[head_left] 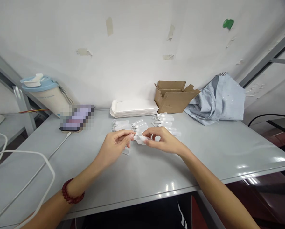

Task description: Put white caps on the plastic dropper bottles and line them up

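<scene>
Both hands meet over the middle of the grey table (pixel 137 171). My left hand (pixel 116 144) is pinched closed at the fingertips on something too small to make out, perhaps a thin loop. My right hand (pixel 163 139) holds a small white-tipped clear tube (pixel 144 138) between thumb and fingers. Beyond the hands lie several similar tubes with white string loops, in a left group (pixel 122 124), a middle group (pixel 139 124) and a right group (pixel 166 120). One clear piece (pixel 125 152) shows just under my left hand, partly hidden by it.
A stack of white envelopes (pixel 135 107) and an open cardboard box (pixel 174 101) stand by the wall. Light blue cloth (pixel 223 98) lies at the right. A phone (pixel 77 118) with a white cable (pixel 53 152) and a blue-lidded cup (pixel 48 95) are at the left.
</scene>
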A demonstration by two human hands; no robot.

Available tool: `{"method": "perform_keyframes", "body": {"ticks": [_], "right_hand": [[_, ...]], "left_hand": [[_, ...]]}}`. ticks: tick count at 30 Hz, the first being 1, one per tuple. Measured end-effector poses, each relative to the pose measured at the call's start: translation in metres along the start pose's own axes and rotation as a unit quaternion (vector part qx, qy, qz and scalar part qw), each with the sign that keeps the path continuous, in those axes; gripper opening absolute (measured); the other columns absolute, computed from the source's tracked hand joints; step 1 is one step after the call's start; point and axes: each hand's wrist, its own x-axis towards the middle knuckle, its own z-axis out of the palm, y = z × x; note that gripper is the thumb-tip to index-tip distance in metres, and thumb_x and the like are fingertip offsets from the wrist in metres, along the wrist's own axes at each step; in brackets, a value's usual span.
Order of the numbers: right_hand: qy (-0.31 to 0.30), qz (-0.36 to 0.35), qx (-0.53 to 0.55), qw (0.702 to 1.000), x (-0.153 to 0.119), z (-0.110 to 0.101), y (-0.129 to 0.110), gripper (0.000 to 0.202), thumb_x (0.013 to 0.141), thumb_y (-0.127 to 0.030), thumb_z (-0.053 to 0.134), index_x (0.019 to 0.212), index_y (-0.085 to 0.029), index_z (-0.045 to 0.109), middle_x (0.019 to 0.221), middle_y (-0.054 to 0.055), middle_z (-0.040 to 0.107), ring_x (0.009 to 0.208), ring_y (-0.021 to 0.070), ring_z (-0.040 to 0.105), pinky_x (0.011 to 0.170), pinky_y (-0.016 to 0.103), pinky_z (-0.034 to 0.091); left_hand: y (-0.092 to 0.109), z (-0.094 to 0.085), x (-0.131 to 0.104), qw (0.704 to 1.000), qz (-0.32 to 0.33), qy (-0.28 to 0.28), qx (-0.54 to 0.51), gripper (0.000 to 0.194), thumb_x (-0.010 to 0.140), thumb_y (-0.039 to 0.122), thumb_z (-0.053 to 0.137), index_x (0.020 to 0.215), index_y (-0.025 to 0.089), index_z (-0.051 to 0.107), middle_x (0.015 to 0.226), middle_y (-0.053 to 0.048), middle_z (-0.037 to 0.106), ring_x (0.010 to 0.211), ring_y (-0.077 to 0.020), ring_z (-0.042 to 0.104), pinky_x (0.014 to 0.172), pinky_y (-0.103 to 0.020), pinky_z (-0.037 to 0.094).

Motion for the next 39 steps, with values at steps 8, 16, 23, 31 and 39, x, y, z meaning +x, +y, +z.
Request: {"method": "perform_keyframes", "body": {"ticks": [8,16,23,31,39], "right_hand": [[0.043,-0.008,-0.009,0.999,0.000,0.000,0.002,0.016,0.082,-0.022,0.052,0.090,-0.016,0.065,0.080,0.002,0.063,0.070,0.0115,0.052,0.059,0.021,0.035],[0.030,-0.015,-0.005,0.999,-0.001,0.001,0.003,0.016,0.082,-0.020,0.052,0.091,-0.016,0.065,0.079,0.001,0.063,0.068,0.0110,0.051,0.060,0.021,0.035],[0.020,-0.012,-0.004,1.000,-0.001,0.000,0.002,0.017,0.082,-0.019,0.051,0.091,-0.015,0.065,0.079,0.001,0.063,0.068,0.0105,0.051,0.060,0.020,0.035],[0.022,-0.021,-0.046,0.998,-0.001,0.001,0.002,0.015,0.079,-0.016,0.053,0.086,-0.014,0.067,0.071,0.000,0.061,0.062,0.0094,0.048,0.058,0.020,0.034],[-0.008,-0.051,-0.026,0.998,-0.001,0.006,0.005,0.016,0.078,-0.012,0.052,0.080,-0.012,0.068,0.069,0.001,0.063,0.061,0.0095,0.050,0.058,0.020,0.036]], "left_hand": [[0.002,0.001,-0.002,0.998,0.039,-0.050,0.007,0.023,0.081,0.032,0.055,0.091,0.021,0.072,0.065,0.000,0.058,0.056,-0.0132,0.051,0.053,-0.026,0.045],[0.003,0.002,-0.002,0.997,0.046,-0.059,0.001,0.020,0.080,0.030,0.057,0.089,0.021,0.073,0.068,-0.001,0.060,0.054,-0.0118,0.051,0.051,-0.025,0.044],[0.002,0.002,-0.002,0.996,0.050,-0.070,0.013,0.020,0.082,0.029,0.056,0.091,0.021,0.072,0.067,0.000,0.058,0.055,-0.0115,0.051,0.053,-0.024,0.044],[-0.004,0.003,-0.003,0.987,0.100,-0.084,0.097,0.022,0.086,0.025,0.049,0.089,0.018,0.070,0.071,-0.001,0.061,0.058,-0.0115,0.053,0.052,-0.022,0.041],[-0.010,0.006,-0.004,0.966,0.173,-0.112,0.156,0.022,0.086,0.016,0.046,0.082,0.016,0.067,0.068,-0.001,0.061,0.060,-0.0112,0.054,0.057,-0.022,0.042]]}}
